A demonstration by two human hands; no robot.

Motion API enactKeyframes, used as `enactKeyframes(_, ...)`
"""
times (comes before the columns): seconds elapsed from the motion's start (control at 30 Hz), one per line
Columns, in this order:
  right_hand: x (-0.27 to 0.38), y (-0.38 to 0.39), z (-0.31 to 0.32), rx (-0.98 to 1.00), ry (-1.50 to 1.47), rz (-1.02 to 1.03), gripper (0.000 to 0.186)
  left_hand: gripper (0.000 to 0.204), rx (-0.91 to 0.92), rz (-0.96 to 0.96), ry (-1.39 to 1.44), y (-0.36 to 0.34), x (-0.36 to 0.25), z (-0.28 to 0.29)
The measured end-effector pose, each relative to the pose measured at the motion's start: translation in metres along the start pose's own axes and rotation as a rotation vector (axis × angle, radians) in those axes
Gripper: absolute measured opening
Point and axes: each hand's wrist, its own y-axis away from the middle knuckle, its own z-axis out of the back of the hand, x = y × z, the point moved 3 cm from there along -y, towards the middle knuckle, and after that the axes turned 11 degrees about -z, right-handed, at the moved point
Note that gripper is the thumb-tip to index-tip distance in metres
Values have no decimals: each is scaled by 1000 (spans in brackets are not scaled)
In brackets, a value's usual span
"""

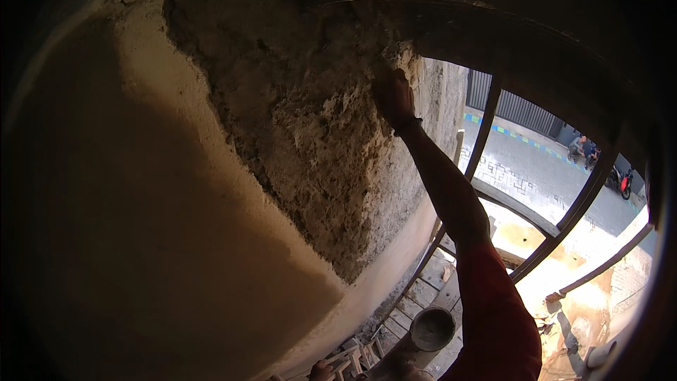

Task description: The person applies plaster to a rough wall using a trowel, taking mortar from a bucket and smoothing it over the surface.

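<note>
My right hand [395, 97] is raised to the top of the rough, unplastered patch of wall [310, 148]. A dark band circles its wrist, and the arm wears a red sleeve. The fingers look curled closed against the wall; shadow hides whatever they may hold. Smooth brownish plaster [141, 226] covers the wall to the left, with a paler rough border along the patch. Low at the bottom edge, a small part of what seems to be my left hand [321, 370] shows beside some wooden pieces; its fingers are too cut off to read.
Below my right arm is a round container [432, 329] with grey contents, near wooden planks [421, 293]. Dark poles [485, 127] frame an opening at the right. Beyond it lie a paved street [525, 159], people sitting [578, 148] and a red motorcycle [624, 183]. A dark beam overhangs above.
</note>
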Motion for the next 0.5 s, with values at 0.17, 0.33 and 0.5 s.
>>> enactKeyframes(0.17,-33,99,20,0,108,-71,49,53,-47,-87,-11,39,13,-9)
enactKeyframes(0.33,-101,249,45,321,-437,-959,37,50,-311,-481,-187,112,-52,29)
enactKeyframes(0.5,-107,201,65,135,-722,-1129,36,61,-895,-1149,-1083,261,-338,100)
